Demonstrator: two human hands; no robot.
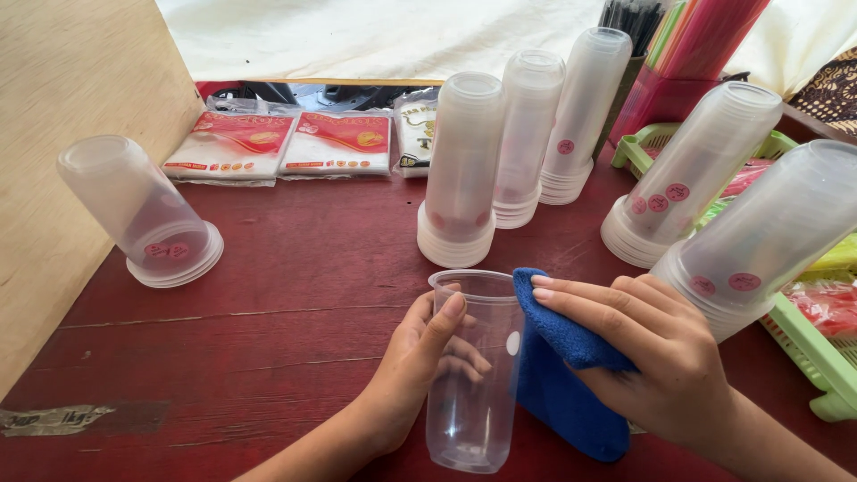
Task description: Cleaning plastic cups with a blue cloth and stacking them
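Observation:
My left hand (420, 366) grips a clear plastic cup (473, 419), held upright just above the dark red wooden table (268, 303). My right hand (652, 357) presses a folded blue cloth (562, 393) against the cup's right side, fingers stretched flat over the cloth near the rim. Thumb and fingers of the left hand wrap the cup's upper half.
Several stacks of upturned clear cups stand around: one at the left (147, 214), three at centre back (460, 174), two at the right (692, 174). Red and white packets (281, 143) lie at the back. A green basket (817, 348) sits at the right, straws (687, 36) behind it.

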